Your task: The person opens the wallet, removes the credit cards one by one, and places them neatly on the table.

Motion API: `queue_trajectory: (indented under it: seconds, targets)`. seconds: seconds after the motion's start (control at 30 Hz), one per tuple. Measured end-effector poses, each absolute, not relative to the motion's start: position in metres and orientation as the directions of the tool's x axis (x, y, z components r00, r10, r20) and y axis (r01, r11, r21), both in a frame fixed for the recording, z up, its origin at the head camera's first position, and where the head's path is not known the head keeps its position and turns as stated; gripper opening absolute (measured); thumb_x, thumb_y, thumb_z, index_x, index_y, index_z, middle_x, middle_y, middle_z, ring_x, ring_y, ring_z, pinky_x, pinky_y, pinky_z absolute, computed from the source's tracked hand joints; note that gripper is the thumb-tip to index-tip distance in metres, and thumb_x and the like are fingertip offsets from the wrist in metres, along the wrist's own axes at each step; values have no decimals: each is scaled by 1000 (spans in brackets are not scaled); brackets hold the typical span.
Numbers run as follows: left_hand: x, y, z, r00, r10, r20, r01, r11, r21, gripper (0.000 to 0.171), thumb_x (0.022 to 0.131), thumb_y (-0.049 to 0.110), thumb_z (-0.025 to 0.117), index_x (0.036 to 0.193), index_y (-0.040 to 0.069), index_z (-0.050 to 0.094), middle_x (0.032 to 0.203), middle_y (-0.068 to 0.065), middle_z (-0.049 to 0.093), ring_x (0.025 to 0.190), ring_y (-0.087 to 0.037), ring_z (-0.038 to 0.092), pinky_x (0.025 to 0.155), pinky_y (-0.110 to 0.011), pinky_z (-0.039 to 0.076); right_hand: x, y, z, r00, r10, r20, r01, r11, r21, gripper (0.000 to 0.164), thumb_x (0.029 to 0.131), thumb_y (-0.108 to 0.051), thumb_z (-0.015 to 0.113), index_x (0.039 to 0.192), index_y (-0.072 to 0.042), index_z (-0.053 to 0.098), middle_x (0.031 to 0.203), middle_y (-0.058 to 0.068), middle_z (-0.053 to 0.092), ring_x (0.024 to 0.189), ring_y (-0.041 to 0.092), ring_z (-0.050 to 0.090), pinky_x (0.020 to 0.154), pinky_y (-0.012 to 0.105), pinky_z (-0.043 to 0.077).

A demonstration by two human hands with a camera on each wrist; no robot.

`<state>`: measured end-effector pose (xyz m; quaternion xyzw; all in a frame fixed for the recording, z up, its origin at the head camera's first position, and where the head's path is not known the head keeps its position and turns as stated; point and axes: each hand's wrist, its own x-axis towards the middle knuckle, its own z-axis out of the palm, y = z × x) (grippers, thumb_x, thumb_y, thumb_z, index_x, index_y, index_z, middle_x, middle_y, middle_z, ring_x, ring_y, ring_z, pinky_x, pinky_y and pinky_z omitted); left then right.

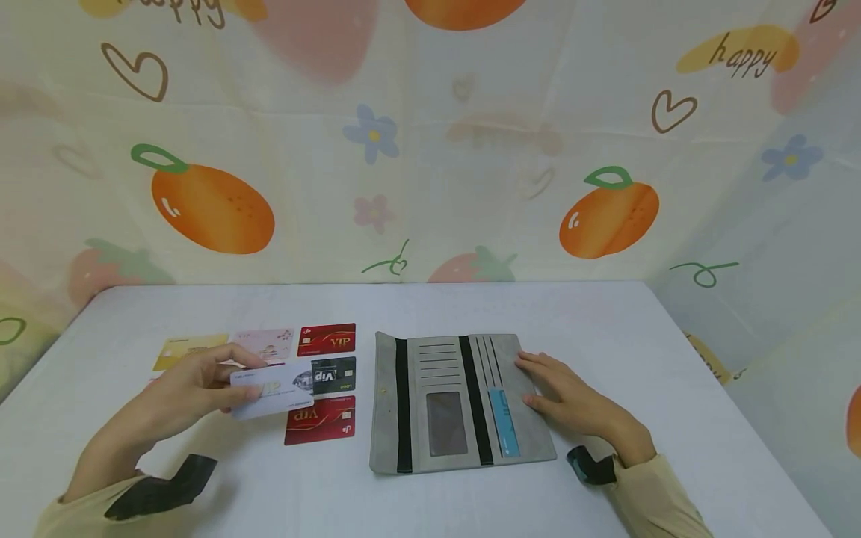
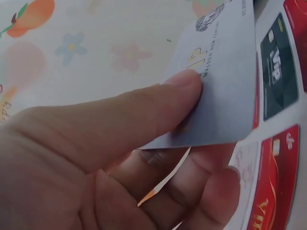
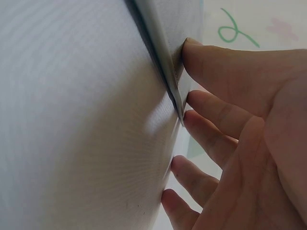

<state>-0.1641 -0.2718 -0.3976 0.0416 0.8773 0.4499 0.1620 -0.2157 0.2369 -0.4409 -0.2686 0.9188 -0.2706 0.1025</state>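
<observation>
Between thumb and fingers my left hand [image 1: 210, 379] pinches a silvery-white VIP card [image 1: 279, 390], raised over the other cards on the left. The thumb lies across the printed face of the card [image 2: 220, 100] in the left wrist view. On the right, my right hand [image 1: 572, 396] rests at the right edge of an opened grey wallet [image 1: 444, 403], fingertips on that edge and fingers extended. The wallet shows black strips, a clear window [image 1: 447, 424] and slots; a blue card [image 1: 504, 422] sits in a right-hand slot.
Around the held card lie a gold card [image 1: 191, 347], a pink card [image 1: 265, 342], a red VIP card [image 1: 326, 339], a dark green VIP card [image 1: 336, 375] and another red card [image 1: 329, 422]. All rest on a white table [image 1: 471, 508] before a printed curtain [image 1: 417, 187].
</observation>
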Motion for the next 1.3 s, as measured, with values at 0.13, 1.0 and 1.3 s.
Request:
queue_trajectory:
  seconds: [0.13,1.0,1.3]
  targets:
    - [-165,-279,-403,-932,221,-287,-102,599,794,41,92,24,70,124,3,56,122,-16,68,92,-18,62,68,-28,52,-215,237,-441,-835,-549,-39,-441,709,-551,58,98,-25,61,145,3,43,154,25,38,142,55,25,110,70,24]
    - [-165,-315,-431,-866,166,-471,-232,702,673,36,84,25,78,112,10,62,117,-16,61,95,-20,58,82,-38,60,-216,237,-442,-837,-546,-40,-439,713,-547,58,98,-25,61,146,2,43,154,25,37,143,55,25,110,70,26]
    - [-164,-315,-429,-879,206,-429,-162,718,677,33,86,21,76,114,8,65,102,-9,57,96,-21,52,74,-29,58,-216,237,-441,-838,-544,-46,-434,715,-549,58,98,-25,61,145,3,43,154,25,37,143,55,25,110,70,26]
